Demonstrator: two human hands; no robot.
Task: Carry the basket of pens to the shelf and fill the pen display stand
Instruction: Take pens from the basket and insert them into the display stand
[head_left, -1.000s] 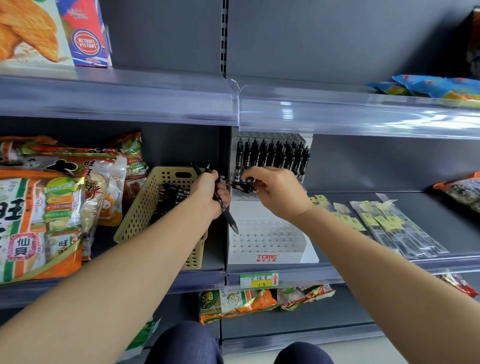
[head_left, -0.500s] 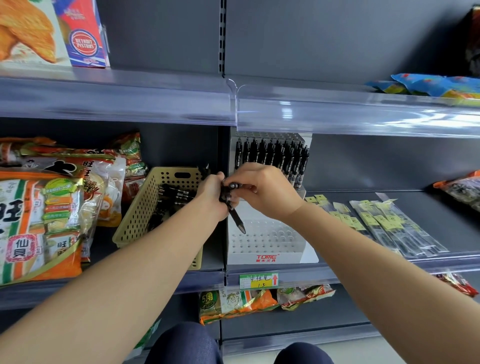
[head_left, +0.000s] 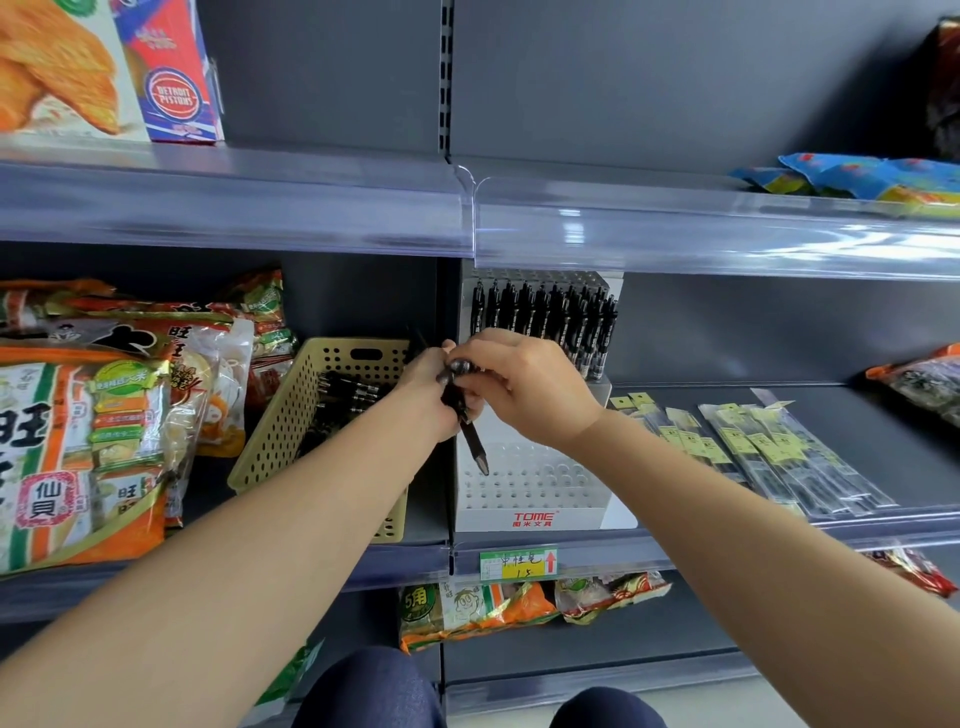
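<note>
With the beige perforated plastic basket on the grey shelf beside the white pen display stand, rear rows filled, we clasp one black pen in left hand and right hand above its vacant front holes.

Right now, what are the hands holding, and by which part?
The left hand grips a slim black plastic pen around its upper barrel, tip pointing down; the right hand pinches the same pen's top end.

1 view only: the head camera faces the shelf straight on, close up, wide-angle, tilted slightly down.
</note>
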